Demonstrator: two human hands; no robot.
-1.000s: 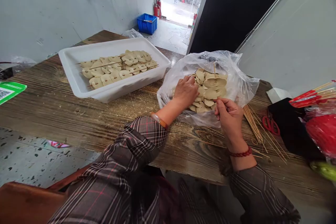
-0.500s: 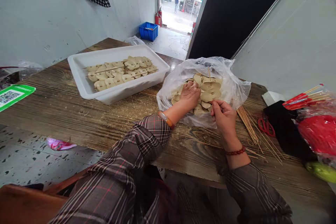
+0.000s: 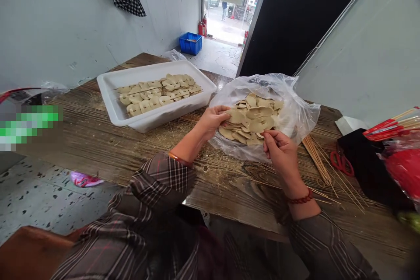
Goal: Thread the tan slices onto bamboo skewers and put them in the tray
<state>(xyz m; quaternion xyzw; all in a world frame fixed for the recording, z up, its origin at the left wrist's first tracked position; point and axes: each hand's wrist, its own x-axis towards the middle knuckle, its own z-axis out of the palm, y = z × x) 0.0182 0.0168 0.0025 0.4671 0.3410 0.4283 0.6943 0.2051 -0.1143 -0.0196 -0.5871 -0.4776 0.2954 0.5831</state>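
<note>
Nearest, right of centre, our right hand [image 3: 280, 145] stays pinched at the lower edge of two slices [image 3: 261, 124], probably on a stick they hide. Our left hand [image 3: 211, 121] has drawn back from the heap and now pinches a loose slice [image 3: 235, 116], so both are supplied. The slices look beige, thin, oval, heaped in the clear bag [image 3: 306, 107]; upper left, the white tray [image 3: 164, 116] holds skewered ones.

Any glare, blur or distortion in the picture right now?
Head view: daylight washes out the doorway; head view: the green patch at far left is pixelated; head view: the yellow-green item at the right edge looks blurred; head view: left hand and right hand look fairly sharp.
</note>
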